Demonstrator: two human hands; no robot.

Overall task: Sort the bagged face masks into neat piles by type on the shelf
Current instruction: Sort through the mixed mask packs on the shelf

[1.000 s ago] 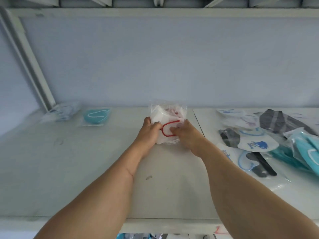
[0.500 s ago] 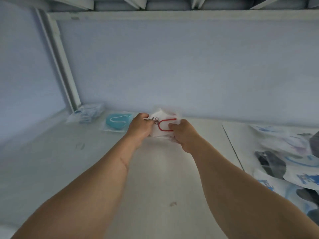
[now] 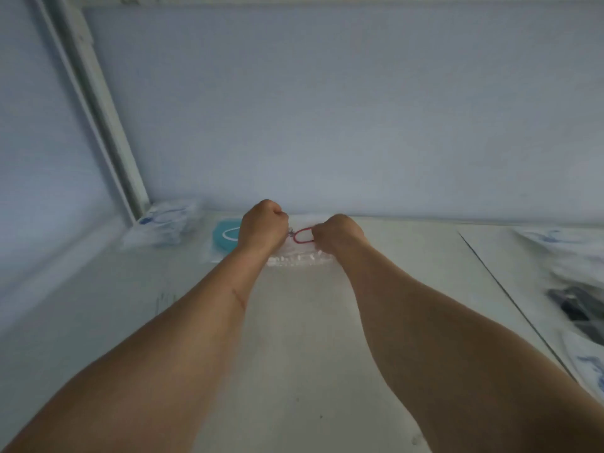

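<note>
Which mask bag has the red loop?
The bagged mask with the red loop, held between both hands at the shelf's back. The teal mask beside it has a white loop.

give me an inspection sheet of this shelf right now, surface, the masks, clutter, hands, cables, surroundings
Surface: pale shelf, lightly scuffed, seam at right.
Job's things: white bagged mask with red loop at back wall; teal bagged mask left of it; blue-white bagged masks in the corner.
Clutter: unsorted masks at right, blurred.
Hands: left hand and right hand both grip the white bag.
Cables: nothing seen.
Surroundings: pale blue wall, metal upright.
</note>
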